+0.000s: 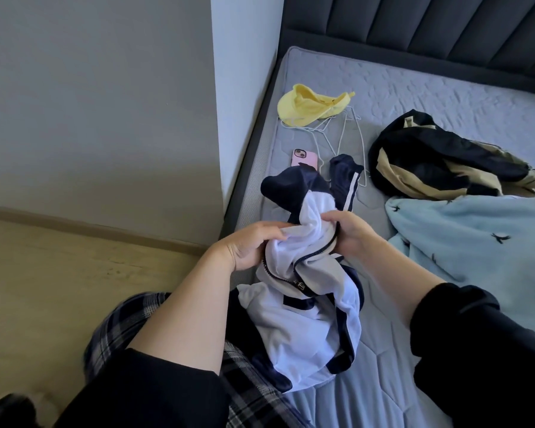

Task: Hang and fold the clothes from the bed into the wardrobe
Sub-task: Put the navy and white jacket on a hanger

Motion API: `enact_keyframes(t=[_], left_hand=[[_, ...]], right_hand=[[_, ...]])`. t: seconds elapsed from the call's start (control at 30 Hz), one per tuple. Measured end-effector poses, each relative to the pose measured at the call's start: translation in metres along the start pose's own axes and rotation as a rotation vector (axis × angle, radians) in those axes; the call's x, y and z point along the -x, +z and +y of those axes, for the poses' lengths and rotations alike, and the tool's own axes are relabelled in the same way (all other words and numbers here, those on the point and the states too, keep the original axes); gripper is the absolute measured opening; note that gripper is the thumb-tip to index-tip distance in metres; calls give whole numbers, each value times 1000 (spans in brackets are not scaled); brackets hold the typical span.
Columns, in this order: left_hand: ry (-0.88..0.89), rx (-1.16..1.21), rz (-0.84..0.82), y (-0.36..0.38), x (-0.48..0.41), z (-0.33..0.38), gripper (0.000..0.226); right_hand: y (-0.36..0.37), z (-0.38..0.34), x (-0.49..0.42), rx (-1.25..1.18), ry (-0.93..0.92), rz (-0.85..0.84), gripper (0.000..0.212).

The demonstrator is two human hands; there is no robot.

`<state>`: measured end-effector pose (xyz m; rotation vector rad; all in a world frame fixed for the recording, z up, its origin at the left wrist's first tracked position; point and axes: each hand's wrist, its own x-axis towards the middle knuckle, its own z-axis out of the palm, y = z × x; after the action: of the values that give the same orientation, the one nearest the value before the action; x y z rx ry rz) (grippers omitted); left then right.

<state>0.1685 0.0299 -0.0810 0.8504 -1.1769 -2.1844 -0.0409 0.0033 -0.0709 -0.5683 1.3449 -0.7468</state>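
We are reaching both forearms forward over the near edge of the bed (445, 97), sleeves pushed up past the wrists. Our left hand (250, 242) is turned palm inward, its fingers curled and pinching a bunch of white lining. Our right hand (349, 234) is facing it, just apart, thumb on top and fingers wrapped around the zipper edge. Both are gripping the navy and white jacket (306, 319), which is hanging crumpled between them and draping onto the mattress and our checked trousers (127, 322). Beyond it, a pink phone (305, 158), wire hangers (349, 131) and a yellow garment (309, 105) are lying on the bed; a black and tan garment (439, 162) and a light blue blanket (476, 236) are lying to the right.
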Motion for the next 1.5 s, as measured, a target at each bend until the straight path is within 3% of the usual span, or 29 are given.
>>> enact_keyframes(t=[0.07, 0.17, 0.27, 0.37, 0.47, 0.5, 0.57, 0.67, 0.8, 0.83, 0.9, 1.03, 1.1, 1.13, 1.2, 1.33, 1.5], left_hand=[[-9, 81, 58, -3, -1, 0, 37], [42, 194, 356, -10, -4, 1, 41], [100, 315, 624, -18, -8, 0, 36], [2, 344, 504, -14, -7, 3, 44], [-21, 222, 449, -12, -10, 0, 35], [5, 205, 514, -12, -11, -1, 25], [85, 180, 813, -17, -12, -5, 10], [242, 138, 1223, -28, -7, -3, 23], [246, -176, 1405, -31, -1, -5, 23], [223, -222, 1394, -32, -2, -5, 23], [90, -351, 1286, -33, -5, -7, 22], [-293, -823, 1031, -30, -5, -12, 26], [-320, -929, 963, -26, -2, -17, 24], [-326, -958, 953, -25, -2, -18, 20], [-334, -985, 952, -25, -3, -17, 18], [-295, -923, 984, -21, -5, -11, 16], [-201, -1076, 827, -15, -8, -21, 26]], right_hand=[[0, -7, 1, -85, -51, 49, 26], [-2, -20, 7, -100, -183, 61, 26], [-4, -34, 20, 32, -307, 2, 26], [3, -41, 31, 262, -372, -127, 20], [12, -42, 35, 528, -442, -129, 19], [15, -42, 35, 628, -465, -86, 16], [13, -41, 29, 791, -510, 125, 25], [-1, -37, 18, 1044, -484, 475, 34], [-25, -16, 18, 1652, -176, 472, 9], [-30, -11, 18, 1734, -118, 465, 12], [-34, -7, 15, 1846, -100, 467, 38], [-25, -12, 2, 1910, -472, 442, 71], [-14, -16, -4, 1728, -686, 388, 67], [-8, -17, -8, 1615, -707, 345, 63], [-1, -16, -17, 1509, -587, 264, 50], [-6, 9, -30, 1622, -297, 126, 42], [-13, 38, -37, 1675, -254, 189, 28]])
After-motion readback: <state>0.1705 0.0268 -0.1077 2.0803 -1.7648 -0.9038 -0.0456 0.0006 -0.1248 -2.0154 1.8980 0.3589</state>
